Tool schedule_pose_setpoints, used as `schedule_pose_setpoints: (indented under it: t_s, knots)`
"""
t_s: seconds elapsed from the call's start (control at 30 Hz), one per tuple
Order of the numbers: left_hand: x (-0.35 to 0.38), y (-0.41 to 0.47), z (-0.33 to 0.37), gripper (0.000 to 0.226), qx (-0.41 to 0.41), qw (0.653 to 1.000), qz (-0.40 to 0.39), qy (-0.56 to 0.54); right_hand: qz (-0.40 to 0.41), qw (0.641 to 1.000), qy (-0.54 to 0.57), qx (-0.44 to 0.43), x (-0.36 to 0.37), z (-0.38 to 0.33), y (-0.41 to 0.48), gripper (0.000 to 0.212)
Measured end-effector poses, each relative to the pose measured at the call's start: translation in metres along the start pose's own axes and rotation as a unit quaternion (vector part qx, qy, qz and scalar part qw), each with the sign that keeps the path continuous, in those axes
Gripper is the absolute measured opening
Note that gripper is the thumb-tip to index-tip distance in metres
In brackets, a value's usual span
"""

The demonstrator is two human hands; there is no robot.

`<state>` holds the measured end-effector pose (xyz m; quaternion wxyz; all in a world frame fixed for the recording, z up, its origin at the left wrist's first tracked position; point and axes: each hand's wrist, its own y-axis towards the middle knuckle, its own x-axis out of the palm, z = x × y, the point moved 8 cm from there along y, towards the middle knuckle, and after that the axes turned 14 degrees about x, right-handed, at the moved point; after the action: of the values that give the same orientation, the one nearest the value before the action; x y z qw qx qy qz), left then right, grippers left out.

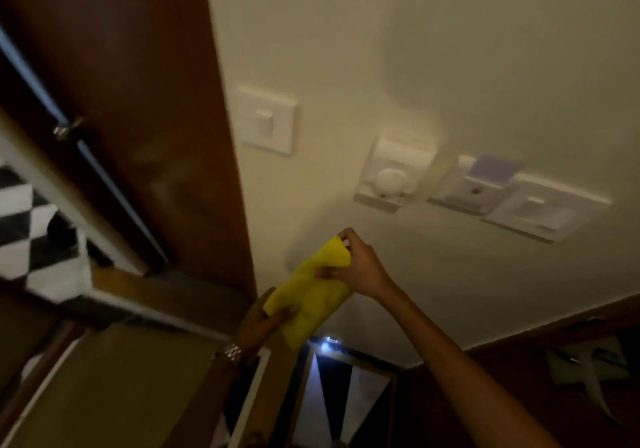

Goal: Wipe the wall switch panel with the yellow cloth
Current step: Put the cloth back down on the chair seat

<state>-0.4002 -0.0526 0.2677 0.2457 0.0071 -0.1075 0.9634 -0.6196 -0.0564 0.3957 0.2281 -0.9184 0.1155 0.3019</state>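
Hands first: both grip one soft yellow cloth [311,295], folded into a long bundle that runs from lower left to upper right, slanting up toward the wall. The left hand [259,323], with a metal-link watch [232,352] at its wrist, pinches the low near end between thumb and fingers. The right hand [356,267] closes on the high far end, thumb on the cloth's face and fingertips curled over its top corner. Neither hand is spread wide; both are narrow pinches, and the cloth is held in the air, just off the pale cream wall [450,49] as far as can be told, with its shadow falling on the paint to the left.

From the hands the white square single-rocker switch panel [268,120] lies up and to the left, well apart from the cloth, close beside the edge of the dark brown wooden door [121,84]. The cloth's long axis points rather to the right of it, toward a row of other white wall fittings: a round-knob dial unit [393,177], a card-slot plate [476,189] and a second flat switch plate [540,212]. Which plate the task means cannot be told; the right hand is nearer to all of them, so it seems the likelier one to carry the cloth up.

The single-rocker panel looks plain, flat and slightly blurred, with one small rocker at its centre; no dirt can be made out on it
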Motion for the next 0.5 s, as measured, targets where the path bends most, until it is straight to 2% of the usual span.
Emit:
schedule_pose_setpoints:
  t_s: [0.07, 0.1, 0.2, 0.23, 0.3, 0.33, 0.4, 0.47, 0.5]
  knots:
    - [-0.061, -0.038, -0.070, 0.089, -0.098, 0.990, 0.097, -0.025, -0.136, 0.989, -0.010, 0.058, 0.092, 0.021, 0.024, 0.064]
    - [-0.095, -0.063, -0.106, 0.088, -0.144, 0.978, 0.145, -0.032, -0.211, 0.974, -0.022, 0.081, 0.147, 0.029, 0.031, 0.065]
    - [-0.168, -0.123, -0.189, 0.056, -0.230, 0.946, 0.227, -0.041, -0.331, 0.940, -0.054, 0.056, 0.279, 0.044, 0.048, 0.070]
    - [-0.196, -0.142, -0.219, 0.057, -0.241, 0.934, 0.258, -0.048, -0.355, 0.932, -0.063, 0.034, 0.333, 0.047, 0.053, 0.066]
    - [-0.235, -0.177, -0.262, 0.075, -0.245, 0.924, 0.294, -0.016, -0.387, 0.920, -0.059, 0.031, 0.420, 0.056, 0.058, 0.056]
    - [-0.250, -0.191, -0.278, 0.075, -0.240, 0.920, 0.310, 0.003, -0.389, 0.919, -0.065, 0.031, 0.459, 0.061, 0.057, 0.053]
    - [-0.277, -0.216, -0.312, 0.052, -0.243, 0.897, 0.366, 0.038, -0.372, 0.921, -0.120, 0.002, 0.529, 0.073, 0.049, 0.044]
    - [-0.297, -0.223, -0.339, 0.053, -0.242, 0.878, 0.393, 0.130, -0.359, 0.911, -0.199, -0.047, 0.585, 0.094, 0.035, 0.026]
    - [-0.306, -0.226, -0.362, 0.051, -0.251, 0.868, 0.385, 0.187, -0.322, 0.906, -0.264, -0.076, 0.610, 0.109, 0.031, 0.025]
